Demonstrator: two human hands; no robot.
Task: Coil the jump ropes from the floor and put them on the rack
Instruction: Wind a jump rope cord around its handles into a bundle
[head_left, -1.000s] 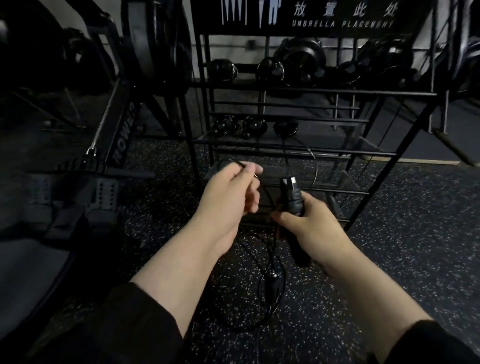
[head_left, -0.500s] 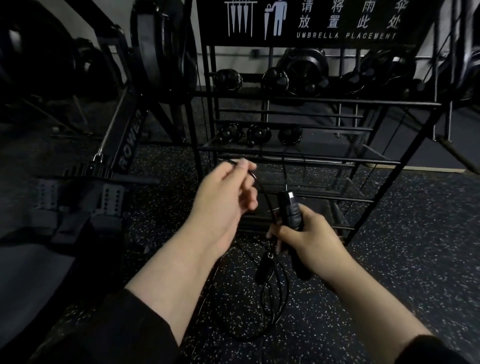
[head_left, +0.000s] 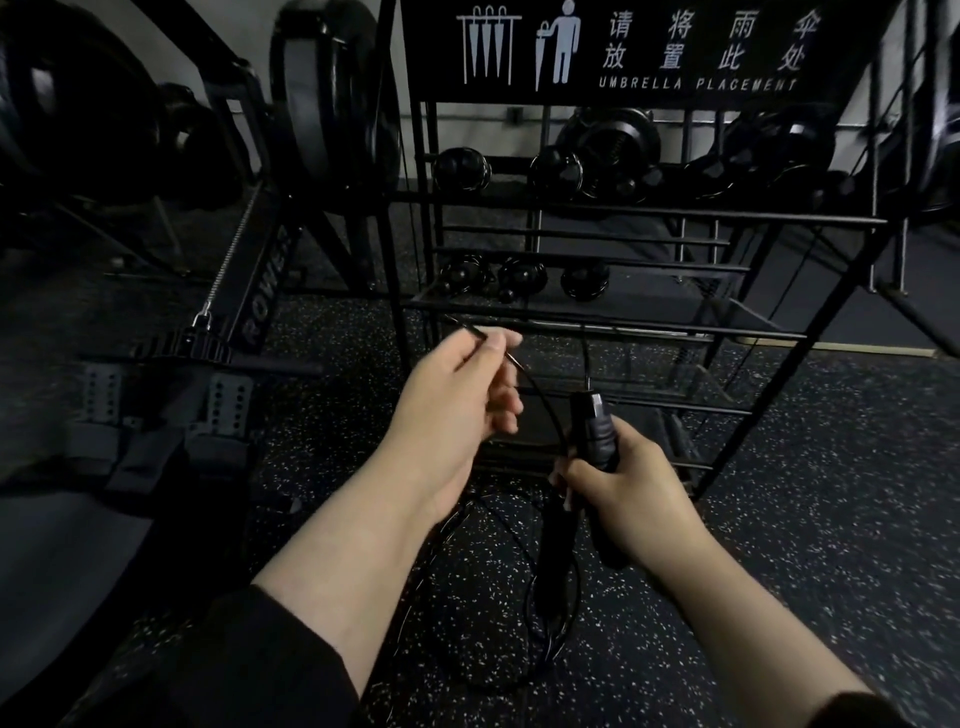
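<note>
A black sign panel (head_left: 623, 52) tops the black metal wire rack (head_left: 675, 322) at the far side, carrying white pictograms of hanging umbrellas and a figure, two rows of Chinese characters, and below them the words "UMBRELLA PLACEMENT". To the left, the slanted black beam of a rowing machine (head_left: 265, 291) shows white letters reading "POWER"; whether more letters come before them I cannot tell.

Near the rack's front, the right hand (head_left: 623, 483) is clenched around a black jump-rope handle (head_left: 597, 431), which stands nearly upright with its upper end poking above the fist. From that top a thin black rope cord (head_left: 540, 395) arcs to the left and up to the left hand (head_left: 457, 410), which pinches it between thumb and forefinger, the other fingers loosely curled beneath. Below both hands the rest of the cord hangs in loops down to the speckled black rubber floor (head_left: 779, 571), and a second black handle (head_left: 550, 551) dangles just under the right fist
</note>
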